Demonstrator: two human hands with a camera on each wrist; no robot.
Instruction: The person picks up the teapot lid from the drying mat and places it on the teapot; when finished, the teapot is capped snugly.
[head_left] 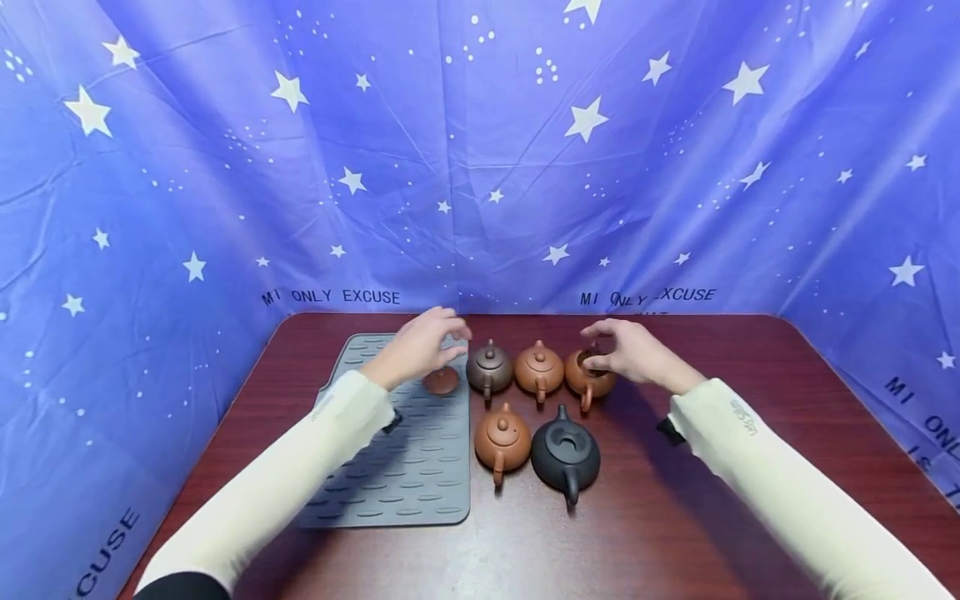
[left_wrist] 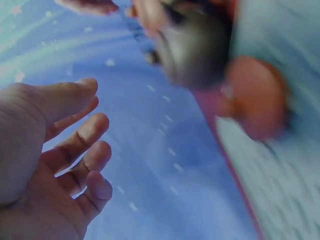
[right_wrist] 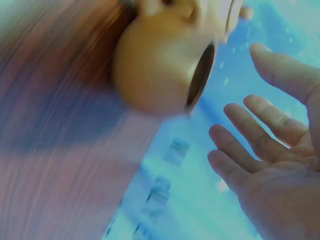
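Observation:
My left hand (head_left: pixel 425 346) hovers over the grey mat, fingers loosely bent with nothing between them. Just below it a reddish-brown teapot lid (head_left: pixel 441 381) lies on the mat; the same lid (left_wrist: pixel 256 97) shows blurred in the left wrist view. On the right, my right hand (head_left: pixel 626 350) is held over a lidless orange-brown teapot (head_left: pixel 590 377), partly covering it. In the right wrist view that teapot's round opening (right_wrist: pixel 201 75) is dark and uncovered, and the fingers (right_wrist: pixel 250 120) spread apart from it, holding nothing.
A dark brown teapot (head_left: pixel 490 368) and an orange-brown teapot (head_left: pixel 539 368) stand lidded in the back row. In front are another orange-brown teapot (head_left: pixel 502 442) and a black teapot (head_left: pixel 566 454). The grey mat (head_left: pixel 420 492) lies on the red-brown table (head_left: pixel 675 517); a starry blue curtain (head_left: pixel 480 167) hangs behind.

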